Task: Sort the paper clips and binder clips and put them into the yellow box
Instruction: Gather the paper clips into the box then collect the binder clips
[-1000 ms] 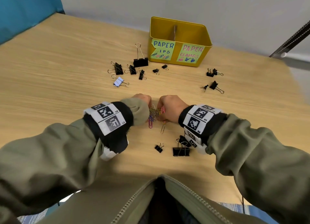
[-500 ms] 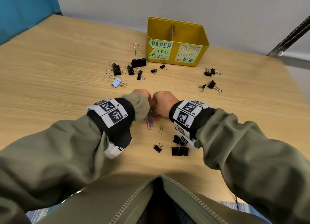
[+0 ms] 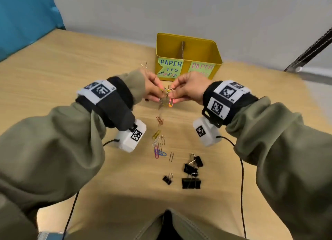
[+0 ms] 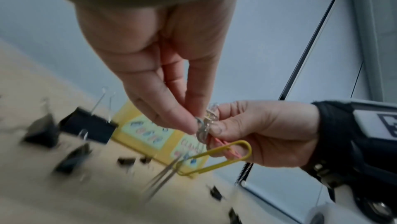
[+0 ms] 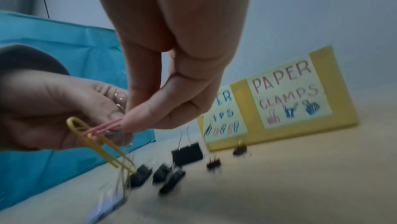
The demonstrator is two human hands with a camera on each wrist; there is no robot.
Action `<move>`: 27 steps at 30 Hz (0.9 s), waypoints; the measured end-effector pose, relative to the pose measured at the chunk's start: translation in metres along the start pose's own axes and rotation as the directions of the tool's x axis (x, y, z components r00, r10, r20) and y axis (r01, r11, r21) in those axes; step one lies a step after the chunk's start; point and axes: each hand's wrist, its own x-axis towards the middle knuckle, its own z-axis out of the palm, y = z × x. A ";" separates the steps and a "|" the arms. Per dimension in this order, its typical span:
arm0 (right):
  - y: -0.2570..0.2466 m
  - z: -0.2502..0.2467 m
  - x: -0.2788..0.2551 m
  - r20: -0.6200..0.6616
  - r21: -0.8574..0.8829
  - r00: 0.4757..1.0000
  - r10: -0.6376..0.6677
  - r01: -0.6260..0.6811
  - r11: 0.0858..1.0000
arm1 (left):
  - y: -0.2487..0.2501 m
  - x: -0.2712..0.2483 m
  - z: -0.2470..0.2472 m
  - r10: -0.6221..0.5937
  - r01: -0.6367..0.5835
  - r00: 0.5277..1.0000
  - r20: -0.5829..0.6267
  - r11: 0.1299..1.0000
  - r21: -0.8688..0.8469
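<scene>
Hands raised above the desk just in front of the yellow box: left hand and right hand both pinch the top of a chain of paper clips with curled fingertips. Chain hangs near-vertical, long axis running from the box toward the person, lower end lying on the desk. Black binder clips lie nearer the person than the chain's end.

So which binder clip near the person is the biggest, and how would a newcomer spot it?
Start at the yellow box at the table's far side and come straight back past both hands to the near edge. Four black clips lie there; the largest binder clip is nearest the person, wide and flat-fronted, and much broader than the tiny clip to its left.
</scene>
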 end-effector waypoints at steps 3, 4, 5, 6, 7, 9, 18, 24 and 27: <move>-0.028 -0.023 0.018 -0.053 0.009 0.996 -0.069 0.069 0.998 | 0.030 0.021 -0.017 0.067 -0.066 0.996 -0.057 0.998 0.005; -0.036 -0.030 0.026 -0.085 0.003 0.992 -0.090 0.091 0.996 | 0.040 0.030 -0.022 0.087 -0.086 0.993 -0.082 0.996 0.015; -0.045 -0.037 0.035 -0.126 -0.004 0.986 -0.109 0.110 0.994 | 0.051 0.039 -0.027 0.105 -0.103 0.989 -0.105 0.994 0.021; -0.052 -0.042 0.044 -0.170 -0.009 0.978 -0.124 0.124 0.992 | 0.061 0.047 -0.032 0.119 -0.117 0.986 -0.121 0.993 0.020; -0.059 -0.046 0.054 -0.220 -0.016 0.966 -0.135 0.135 0.991 | 0.070 0.055 -0.035 0.129 -0.128 0.983 -0.131 0.992 0.020; -0.070 -0.050 0.075 -0.309 -0.061 0.941 -0.140 0.127 0.990 | 0.085 0.074 -0.038 0.121 -0.116 0.980 -0.155 0.992 0.041; -0.069 -0.041 0.108 -0.406 -0.441 0.897 -0.174 -0.025 0.897 | 0.085 0.100 -0.028 0.176 -0.044 0.963 -0.203 0.849 0.526; -0.036 -0.012 0.054 -0.156 -0.655 0.963 -0.221 0.066 0.753 | 0.035 0.051 -0.033 0.084 -0.067 0.996 0.003 0.773 0.631; -0.010 0.009 0.044 0.028 -0.747 0.998 -0.061 0.061 0.663 | 0.003 0.032 -0.025 -0.033 0.022 0.999 0.000 0.640 0.768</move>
